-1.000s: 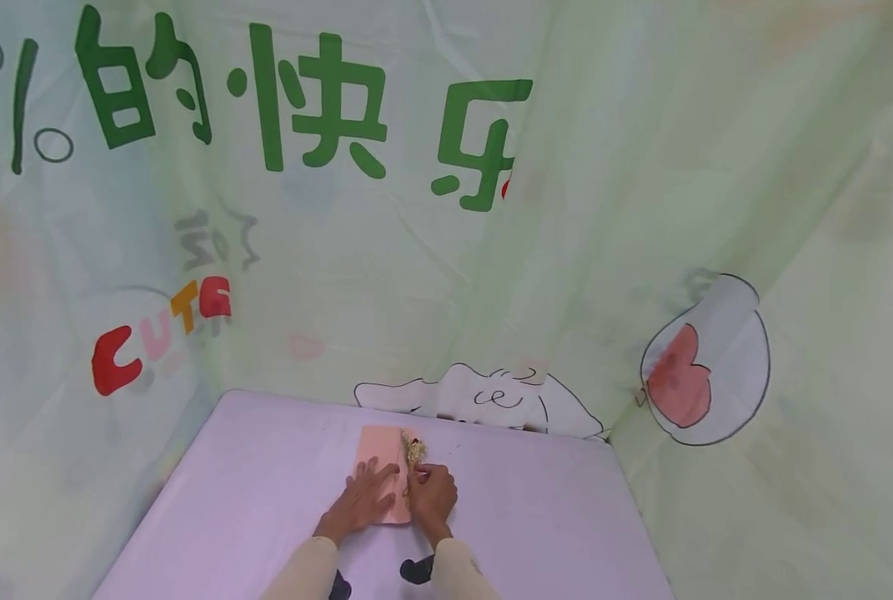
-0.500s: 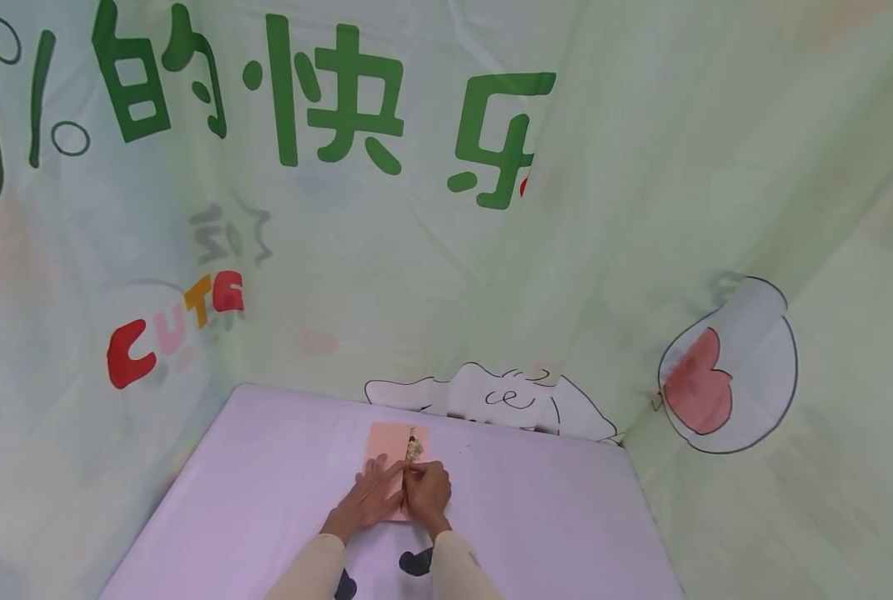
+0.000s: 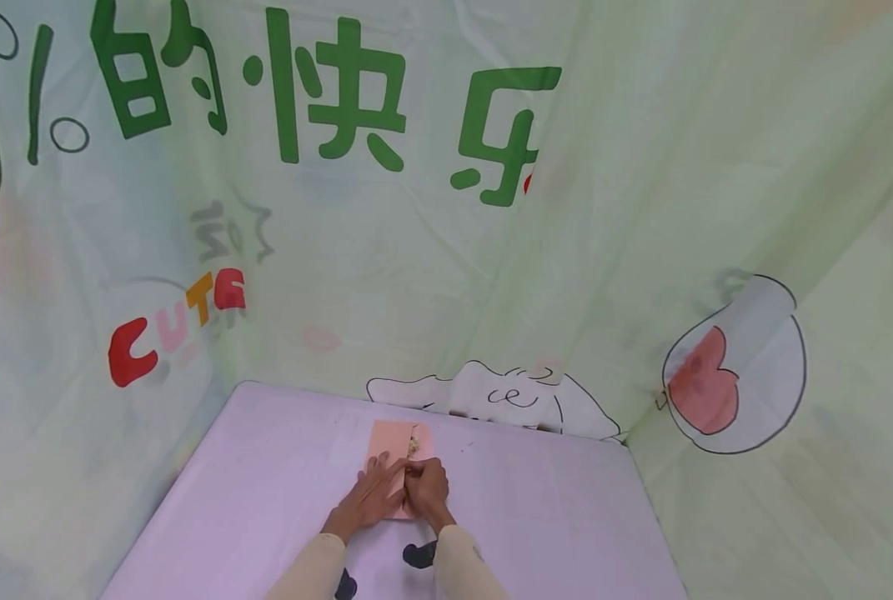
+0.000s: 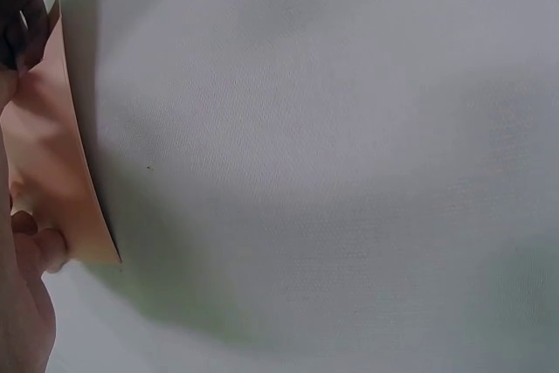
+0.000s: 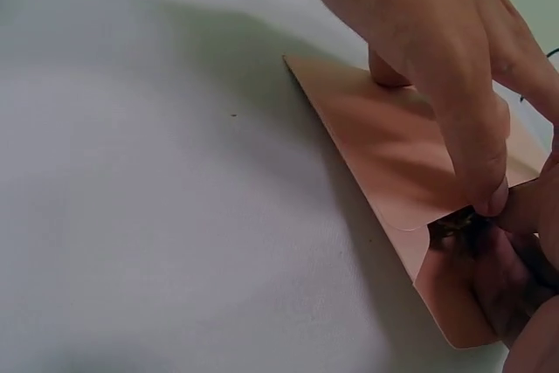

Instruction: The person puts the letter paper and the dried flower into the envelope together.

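Observation:
A pink paper envelope (image 3: 389, 435) lies upright along the table in the head view, its opening along the right side. My left hand (image 3: 374, 497) rests on it with spread fingers, the foremost reaching the opening's edge. In the right wrist view a fingertip of that hand (image 5: 445, 76) presses right at this edge. My right hand (image 3: 428, 488) has its fingers curled at the opening and pinches a small bunch of dried flowers (image 3: 413, 447). Only the pale flower heads show above the hand; the stems are hidden. The envelope's edge (image 4: 52, 155) also shows in the left wrist view.
The table has a lilac cover (image 3: 544, 508). Pale printed curtains (image 3: 386, 267) hang behind it and on both sides. Black printed shapes (image 3: 419, 555) lie on the cover between the forearms.
The dried flowers have shifted left to the envelope's opening, and less of them shows. My left hand's fingers have come closer to my right hand. The head view has swung slightly.

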A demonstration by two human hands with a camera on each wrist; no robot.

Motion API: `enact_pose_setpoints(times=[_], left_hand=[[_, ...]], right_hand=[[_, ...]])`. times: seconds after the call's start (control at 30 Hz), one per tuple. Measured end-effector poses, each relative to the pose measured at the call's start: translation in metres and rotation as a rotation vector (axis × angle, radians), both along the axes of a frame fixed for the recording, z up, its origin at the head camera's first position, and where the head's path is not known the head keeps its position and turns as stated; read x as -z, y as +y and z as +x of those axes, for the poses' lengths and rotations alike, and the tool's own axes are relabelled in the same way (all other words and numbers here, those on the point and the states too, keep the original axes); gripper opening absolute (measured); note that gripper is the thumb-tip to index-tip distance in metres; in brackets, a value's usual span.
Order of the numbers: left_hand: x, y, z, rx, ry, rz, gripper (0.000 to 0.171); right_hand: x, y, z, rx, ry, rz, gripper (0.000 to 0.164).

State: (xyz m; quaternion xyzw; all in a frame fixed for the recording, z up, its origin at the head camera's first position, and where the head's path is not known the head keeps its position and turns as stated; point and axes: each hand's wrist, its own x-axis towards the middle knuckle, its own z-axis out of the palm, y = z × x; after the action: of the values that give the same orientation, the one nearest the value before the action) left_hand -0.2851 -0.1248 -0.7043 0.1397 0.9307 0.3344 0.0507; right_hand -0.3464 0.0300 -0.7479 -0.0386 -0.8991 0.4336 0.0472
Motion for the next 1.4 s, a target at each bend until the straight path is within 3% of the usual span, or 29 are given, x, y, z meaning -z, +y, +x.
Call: enact_pose_setpoints(times=[0.1,0.2,0.23,0.33,0.5,0.67,0.93,1.07,1.17,1.4], left_hand=[[0.001,-0.001,0.000,0.005,0.003,-0.009,0.058],[0.002,-0.001,0.002,0.007,0.002,-0.012,0.058],[0.002,-0.001,0.003,0.007,0.000,-0.015,0.058],[0.000,0.000,0.006,0.008,0.003,-0.016,0.059],[-0.003,0.003,0.014,0.002,-0.004,-0.026,0.060],[-0.004,0.010,0.014,0.023,-0.012,-0.017,0.061],[0.013,0.009,0.009,0.049,0.105,0.028,0.057],[0.010,0.009,0.004,0.044,0.093,-0.033,0.052],[0.013,0.006,0.004,0.033,0.127,-0.077,0.048],[0.013,-0.008,0.005,-0.023,0.169,-0.094,0.056]], right_hand=[[0.002,0.001,-0.002,-0.013,-0.073,-0.045,0.019],[-0.015,0.002,0.007,-0.021,-0.129,-0.108,0.021],[-0.014,0.003,0.006,-0.032,-0.134,-0.118,0.020],[-0.016,0.003,0.007,-0.029,-0.156,-0.102,0.021],[-0.021,0.003,0.015,-0.022,-0.160,-0.087,0.025],[-0.021,0.014,0.017,-0.017,-0.134,-0.061,0.026],[-0.025,0.032,0.020,-0.160,-0.063,0.000,0.034],[-0.038,0.040,0.023,-0.143,-0.052,0.038,0.035],[-0.052,0.048,0.022,-0.127,-0.034,0.077,0.031],[-0.095,0.080,0.007,-0.073,0.067,0.205,0.033]])
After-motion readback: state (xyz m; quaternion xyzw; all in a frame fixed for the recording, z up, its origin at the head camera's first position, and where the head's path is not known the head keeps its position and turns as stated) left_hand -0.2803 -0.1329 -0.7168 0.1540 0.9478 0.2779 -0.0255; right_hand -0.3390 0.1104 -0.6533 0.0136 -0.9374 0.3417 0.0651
